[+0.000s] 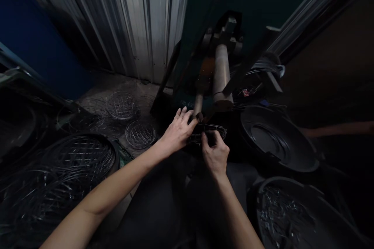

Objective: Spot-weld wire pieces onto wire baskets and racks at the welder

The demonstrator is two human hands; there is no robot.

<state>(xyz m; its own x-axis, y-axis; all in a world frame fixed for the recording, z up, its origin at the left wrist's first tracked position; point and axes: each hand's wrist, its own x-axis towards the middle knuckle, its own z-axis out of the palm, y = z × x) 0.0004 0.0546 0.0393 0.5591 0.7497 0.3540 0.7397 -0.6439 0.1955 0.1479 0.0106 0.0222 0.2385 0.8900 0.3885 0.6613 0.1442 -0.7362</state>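
A round wire frame point(219, 128) is below the metal electrode rod point(198, 104) of a green machine, partly hidden by my hands. My left hand point(178, 131) reaches in from the left, with thumb and forefinger closed at the frame's edge by the rod tip and its other fingers lifted. On the near side, my right hand point(215, 151) is closed in a pinch against the frame. Whatever is between its fingertips is too small and dark to make out.
A thick metal cylinder point(222, 74) juts out above my hands. Round wire grids point(140, 134) lie on the floor at left, and more fill a black tub point(115, 151). At right are a black basin point(304, 159) and a tub point(260, 210) of small wire pieces.
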